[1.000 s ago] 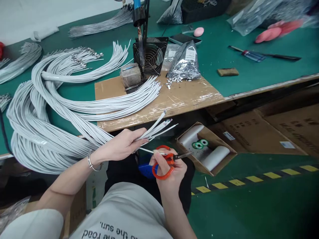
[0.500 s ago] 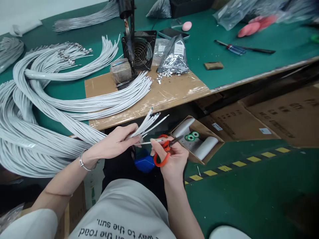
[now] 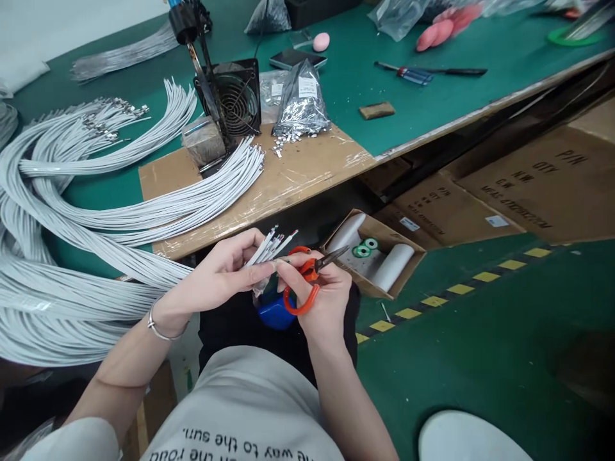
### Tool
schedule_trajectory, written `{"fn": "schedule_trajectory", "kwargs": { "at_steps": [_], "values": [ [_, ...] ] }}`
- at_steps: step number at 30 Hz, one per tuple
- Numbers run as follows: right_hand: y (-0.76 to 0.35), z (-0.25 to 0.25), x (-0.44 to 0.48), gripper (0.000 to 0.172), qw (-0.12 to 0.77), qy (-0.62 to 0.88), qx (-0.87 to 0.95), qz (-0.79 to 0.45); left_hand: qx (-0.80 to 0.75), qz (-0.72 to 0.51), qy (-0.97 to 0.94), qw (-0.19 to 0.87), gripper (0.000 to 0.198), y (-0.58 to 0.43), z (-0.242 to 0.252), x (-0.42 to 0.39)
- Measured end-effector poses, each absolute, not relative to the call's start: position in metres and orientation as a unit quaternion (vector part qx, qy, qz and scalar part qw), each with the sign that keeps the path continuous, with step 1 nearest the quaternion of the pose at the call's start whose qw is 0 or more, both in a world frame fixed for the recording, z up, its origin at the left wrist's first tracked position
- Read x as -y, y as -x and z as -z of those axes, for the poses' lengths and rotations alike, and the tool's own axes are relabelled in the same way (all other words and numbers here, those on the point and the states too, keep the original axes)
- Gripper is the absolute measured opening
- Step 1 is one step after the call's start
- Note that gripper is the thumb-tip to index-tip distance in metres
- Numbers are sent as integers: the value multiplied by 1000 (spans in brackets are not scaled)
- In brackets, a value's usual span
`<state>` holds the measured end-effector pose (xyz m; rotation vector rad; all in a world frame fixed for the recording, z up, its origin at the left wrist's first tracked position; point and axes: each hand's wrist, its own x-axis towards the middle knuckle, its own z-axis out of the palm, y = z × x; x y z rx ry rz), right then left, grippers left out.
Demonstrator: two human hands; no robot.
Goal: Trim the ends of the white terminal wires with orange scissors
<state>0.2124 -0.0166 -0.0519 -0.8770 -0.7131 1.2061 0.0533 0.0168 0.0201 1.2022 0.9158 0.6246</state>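
Note:
My left hand [image 3: 223, 272] is closed around the end of a bundle of white cables [image 3: 269, 248], whose cut tips stick up past the fingers. The rest of this bundle runs back to the left over the table edge. My right hand [image 3: 321, 291] holds a pair of orange-handled scissors [image 3: 302, 308], blades pointing right, away from the cables. Its thumb and forefinger pinch close beside the left thumb at the cable ends; what lies between them is too small to make out.
More white cables [image 3: 86, 291] cover the table's left side. A soldering stand, a black fan [image 3: 235, 96] and a bag of small metal parts [image 3: 302, 102] stand behind a cardboard sheet [image 3: 307, 173]. An open carton [image 3: 403, 275] with rolls sits below right. Screwdrivers [image 3: 413, 75] lie farther back.
My hands have come together, the right fingers now meeting the left thumb. The cable ends are gathered closer, and the single strand stretched between the hands no longer shows. The view has shifted right.

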Motion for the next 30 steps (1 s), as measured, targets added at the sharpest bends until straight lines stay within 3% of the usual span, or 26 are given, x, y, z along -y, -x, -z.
{"fn": "schedule_trajectory", "kwargs": {
  "at_steps": [5, 10, 16, 18, 24, 30],
  "values": [
    [-218, 52, 12, 15, 650, 380, 319, -576, -425, -314, -521, 670, 32, -56, -18, -11],
    [-233, 42, 1, 35, 703, 435, 249, -504, -442, -298, -481, 696, 26, -53, -21, -6],
    [-235, 53, 14, 8, 650, 448, 376, -486, -446, -311, -448, 710, 29, -48, -21, -4],
    [-230, 56, 18, 6, 638, 437, 415, -479, -457, -304, -440, 711, 35, -48, -21, -5],
    [-218, 46, 17, 12, 647, 408, 435, -475, -471, -298, -433, 709, 42, -48, -20, -3],
    [-221, 44, 6, 41, 658, 380, 314, -569, -457, -301, -425, 721, 32, -44, -18, -1]
  ]
}}
